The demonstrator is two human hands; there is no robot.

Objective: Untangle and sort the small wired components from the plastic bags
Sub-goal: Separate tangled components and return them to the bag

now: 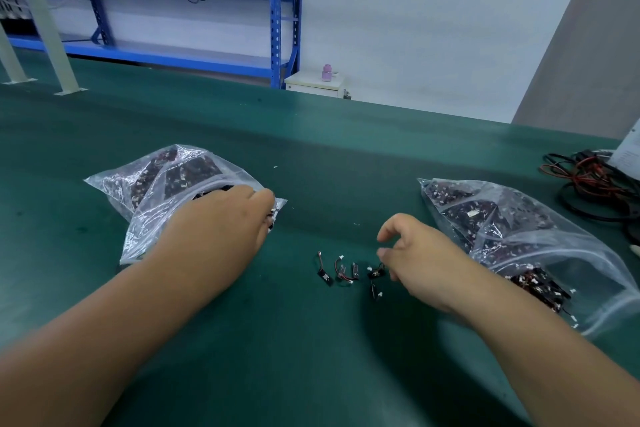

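Two clear plastic bags full of small black wired components lie on the green table [311,156]: the left bag [162,184] and the right bag [512,236]. My left hand [225,218] lies over the left bag's mouth, and its fingertips pinch a small wired component [273,213] at the bag's edge. My right hand [419,253] hovers just right of a short row of loose components [341,272] on the mat, fingers loosely curled, thumb and forefinger apart, holding nothing that I can see. One component [376,272] lies right under its fingertips.
A tangle of red and black cables [595,184] lies at the table's right edge beside a white object [627,149]. Blue shelving [277,10] stands behind the table, with grey frame legs [45,28] at the far left. A small white cabinet [315,83] stands beyond the far edge.
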